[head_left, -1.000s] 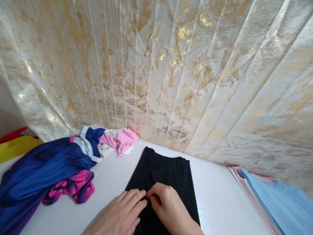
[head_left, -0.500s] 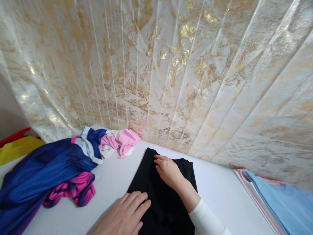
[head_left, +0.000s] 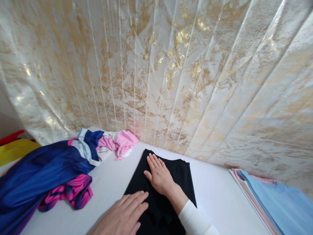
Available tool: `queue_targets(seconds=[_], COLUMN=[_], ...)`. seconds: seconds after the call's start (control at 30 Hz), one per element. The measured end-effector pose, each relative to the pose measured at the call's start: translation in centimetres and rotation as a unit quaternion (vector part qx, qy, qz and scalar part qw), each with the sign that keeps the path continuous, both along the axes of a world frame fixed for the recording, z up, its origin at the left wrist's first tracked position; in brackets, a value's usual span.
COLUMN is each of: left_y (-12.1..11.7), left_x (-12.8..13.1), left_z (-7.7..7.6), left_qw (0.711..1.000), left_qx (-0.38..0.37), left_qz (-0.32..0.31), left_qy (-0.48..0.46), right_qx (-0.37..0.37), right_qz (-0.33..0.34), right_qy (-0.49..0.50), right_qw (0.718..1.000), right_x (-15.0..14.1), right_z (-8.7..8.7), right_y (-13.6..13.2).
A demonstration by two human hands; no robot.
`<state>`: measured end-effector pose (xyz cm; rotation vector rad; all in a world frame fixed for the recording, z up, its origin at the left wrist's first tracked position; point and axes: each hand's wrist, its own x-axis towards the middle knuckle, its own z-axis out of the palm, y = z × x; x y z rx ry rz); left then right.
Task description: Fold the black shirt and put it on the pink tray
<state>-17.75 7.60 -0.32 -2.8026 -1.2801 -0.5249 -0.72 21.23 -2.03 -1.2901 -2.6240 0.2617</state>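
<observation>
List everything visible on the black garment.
The black garment is plain, dark and soft-looking, probably knit or stretch cloth. It lies spread on the white surface, its slightly uneven far edge short of the gold-patterned backdrop. It widens toward the camera; the frame cuts off its near end. The right hand lies flat near its far left corner, fingers extended; the left hand's fingers rest nearer the camera.

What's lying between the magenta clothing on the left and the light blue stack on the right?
The head view shows the black garment, partly under the left hand and right hand, on the white surface.
</observation>
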Motion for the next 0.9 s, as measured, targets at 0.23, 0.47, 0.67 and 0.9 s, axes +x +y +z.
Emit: queue_targets(seconds=[0.23,0.47,0.67,0.9], left_y=[2.1,9.5,10.8,9.8], left_x=[1.2,2.5,2.1,3.9], left_z=[0.5,0.2,-0.8,1.0], left_qw=[0.993,0.979,0.98,0.993], left_qx=[-0.054,-0.129,-0.119,-0.101], left_qz=[0.07,0.159,0.149,0.055], left_qy=[-0.072,0.007,0.058,0.021], right_qx=[-0.05,0.04,0.029,0.049], right_qz=[-0.002,-0.075,-0.128,-0.179], right_qy=[0.076,0.046,-0.006,0.029], right_qw=[0.996,0.995,0.991,0.982], right_x=[1.3,5.2,6.1,9.6], right_z=[1.7,2.0,-0.4,0.1], right_y=[0.7,-1.2,-4.3,-2.1])
